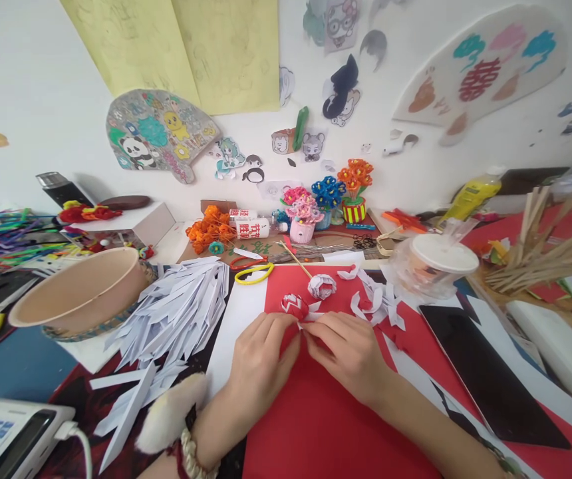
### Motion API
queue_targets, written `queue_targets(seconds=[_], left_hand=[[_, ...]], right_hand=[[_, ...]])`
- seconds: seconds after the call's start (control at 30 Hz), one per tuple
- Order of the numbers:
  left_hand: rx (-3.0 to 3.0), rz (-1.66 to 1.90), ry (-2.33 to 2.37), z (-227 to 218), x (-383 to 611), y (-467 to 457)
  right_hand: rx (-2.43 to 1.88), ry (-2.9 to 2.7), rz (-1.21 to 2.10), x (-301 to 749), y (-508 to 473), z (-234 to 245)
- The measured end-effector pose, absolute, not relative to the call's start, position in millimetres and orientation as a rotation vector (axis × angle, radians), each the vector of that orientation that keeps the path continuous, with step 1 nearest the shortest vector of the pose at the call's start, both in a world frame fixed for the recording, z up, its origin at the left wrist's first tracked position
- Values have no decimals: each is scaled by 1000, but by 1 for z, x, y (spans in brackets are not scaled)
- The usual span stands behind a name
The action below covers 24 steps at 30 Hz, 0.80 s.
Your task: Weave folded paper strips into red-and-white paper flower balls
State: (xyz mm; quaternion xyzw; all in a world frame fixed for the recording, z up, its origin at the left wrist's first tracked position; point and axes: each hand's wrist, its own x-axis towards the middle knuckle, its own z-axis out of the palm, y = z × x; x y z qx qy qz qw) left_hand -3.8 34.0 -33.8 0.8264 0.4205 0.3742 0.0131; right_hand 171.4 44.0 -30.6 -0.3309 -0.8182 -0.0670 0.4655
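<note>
My left hand point(261, 356) and my right hand point(348, 352) meet over a red paper sheet point(326, 419). Both are closed in a pinch on a small piece of red and white paper at their fingertips. A woven red-and-white paper ball point(294, 305) sits just beyond my left fingertips, touching the piece. A second, mostly white ball on a thin stick point(322, 286) lies a little further back. Curled white paper strips point(378, 299) lie to the right of the balls.
A pile of cut white strips point(176, 313) lies left, beside a beige bowl point(79, 293). Yellow-handled scissors point(253, 273), glue bottle point(256, 228), paper flowers in pots point(328, 196), a lidded plastic cup point(433, 263), wooden sticks point(545, 256) and a black sheet point(485, 379) surround the sheet.
</note>
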Motion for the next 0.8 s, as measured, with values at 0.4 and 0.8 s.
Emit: queue_targets(seconds=[0.4, 0.8], left_hand=[[2756, 1209, 1175, -33, -7, 33], [3101, 904, 1120, -23, -16, 33]], right_hand=[[-807, -2099, -329, 175, 47, -27], [-723, -2330, -483, 179, 47, -40]])
